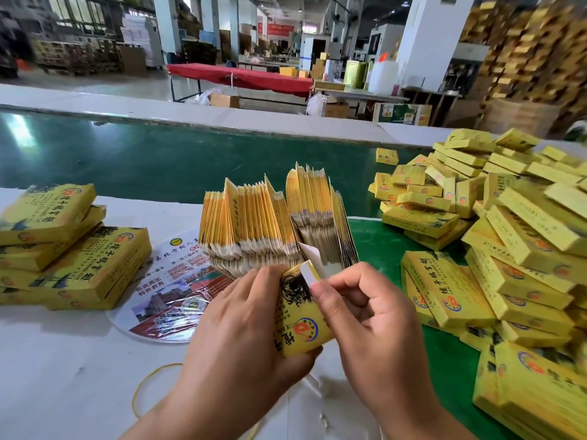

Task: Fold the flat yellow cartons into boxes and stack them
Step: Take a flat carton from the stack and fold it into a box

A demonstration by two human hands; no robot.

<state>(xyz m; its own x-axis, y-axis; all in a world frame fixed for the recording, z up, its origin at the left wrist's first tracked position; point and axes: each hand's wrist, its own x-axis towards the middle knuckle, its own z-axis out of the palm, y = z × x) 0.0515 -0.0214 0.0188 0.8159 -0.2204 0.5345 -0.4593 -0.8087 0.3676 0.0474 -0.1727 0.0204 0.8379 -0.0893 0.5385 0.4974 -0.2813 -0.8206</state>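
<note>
My left hand (241, 325) grips a partly formed yellow carton (298, 325) from the left and below. My right hand (368, 315) pinches its white end flap (309, 273) between thumb and fingers. Just behind the hands a thick bundle of flat yellow cartons (273, 220) stands on edge, fanned out. Folded yellow boxes lie in a big loose heap (495, 236) on the right. A smaller stack of folded boxes (63, 249) sits at the left.
A round printed fan (171, 290) lies on the white table (63, 376) under the bundle. A yellow rubber band (149, 379) lies near my left wrist. A green conveyor belt (158, 154) runs behind the table. Factory floor and pallets are beyond.
</note>
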